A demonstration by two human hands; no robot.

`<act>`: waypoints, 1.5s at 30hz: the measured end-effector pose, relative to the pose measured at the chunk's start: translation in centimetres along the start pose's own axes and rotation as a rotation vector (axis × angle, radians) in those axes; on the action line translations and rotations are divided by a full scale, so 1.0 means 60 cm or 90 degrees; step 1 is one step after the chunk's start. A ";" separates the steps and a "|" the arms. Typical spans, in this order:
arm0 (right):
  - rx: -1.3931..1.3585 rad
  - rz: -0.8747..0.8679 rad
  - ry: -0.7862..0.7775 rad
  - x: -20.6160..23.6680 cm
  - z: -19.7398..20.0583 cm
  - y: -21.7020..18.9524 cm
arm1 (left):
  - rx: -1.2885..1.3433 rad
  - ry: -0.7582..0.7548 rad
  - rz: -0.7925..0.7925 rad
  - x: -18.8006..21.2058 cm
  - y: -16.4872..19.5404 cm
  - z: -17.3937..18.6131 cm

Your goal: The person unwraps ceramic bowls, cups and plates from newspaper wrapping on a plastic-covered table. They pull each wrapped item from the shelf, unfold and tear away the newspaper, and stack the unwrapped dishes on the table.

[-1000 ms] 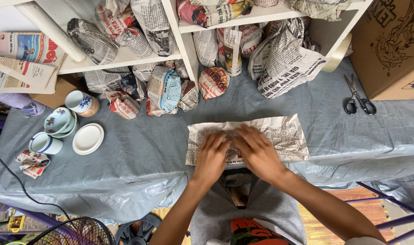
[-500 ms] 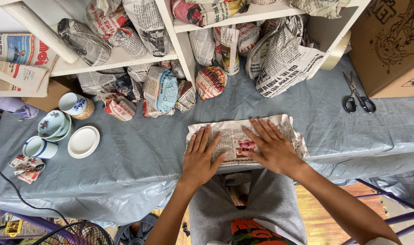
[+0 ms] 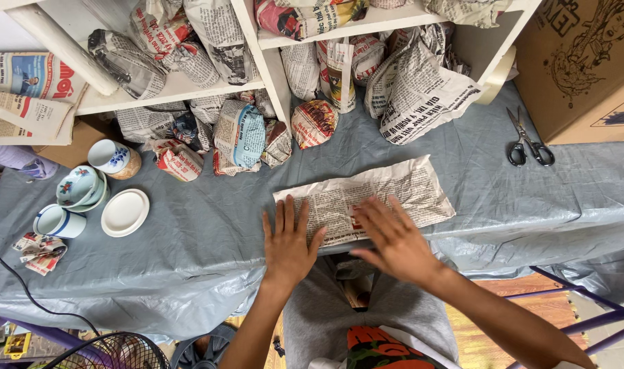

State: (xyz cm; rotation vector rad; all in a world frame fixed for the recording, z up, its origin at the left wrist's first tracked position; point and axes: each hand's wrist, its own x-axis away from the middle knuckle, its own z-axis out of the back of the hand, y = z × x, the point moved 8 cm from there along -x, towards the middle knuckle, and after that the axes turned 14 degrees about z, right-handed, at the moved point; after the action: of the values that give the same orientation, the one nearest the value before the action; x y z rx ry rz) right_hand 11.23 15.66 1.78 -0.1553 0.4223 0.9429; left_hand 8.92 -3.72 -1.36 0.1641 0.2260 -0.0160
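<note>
A folded sheet of newspaper (image 3: 394, 191) lies flat on the grey-blue cloth (image 3: 202, 246) near the front edge of the table. My left hand (image 3: 288, 242) rests palm down, fingers spread, on the sheet's left end. Flat on the middle of the sheet lies my right hand (image 3: 394, 239), fingers apart. Neither hand holds anything.
Several newspaper-wrapped bundles (image 3: 240, 133) sit at the back and fill white shelves (image 3: 189, 85). Cups and bowls (image 3: 79, 188) and a white saucer (image 3: 125, 212) stand at the left. Scissors (image 3: 527, 140) lie at the right beside a cardboard box (image 3: 585, 61). A fan guard (image 3: 110, 352) shows below.
Both hands have slid apart and toward me over the sheet, from close together at its middle to spread flat; the paper lies flatter.
</note>
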 end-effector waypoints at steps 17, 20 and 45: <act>-0.274 0.189 0.170 0.048 -0.022 -0.038 | 0.411 -0.547 -0.178 0.000 0.066 0.009; -0.226 0.154 0.223 0.082 -0.015 -0.012 | 0.401 -0.750 0.008 0.022 0.000 -0.063; 0.030 -0.045 0.026 -0.033 0.011 0.069 | 0.120 0.067 -0.255 -0.051 0.107 -0.001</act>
State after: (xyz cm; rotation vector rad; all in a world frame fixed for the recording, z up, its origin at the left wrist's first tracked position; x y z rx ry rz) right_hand 7.03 16.80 3.40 -0.1461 0.4741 0.8606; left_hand 6.15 2.60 0.26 0.3050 0.3603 -0.4288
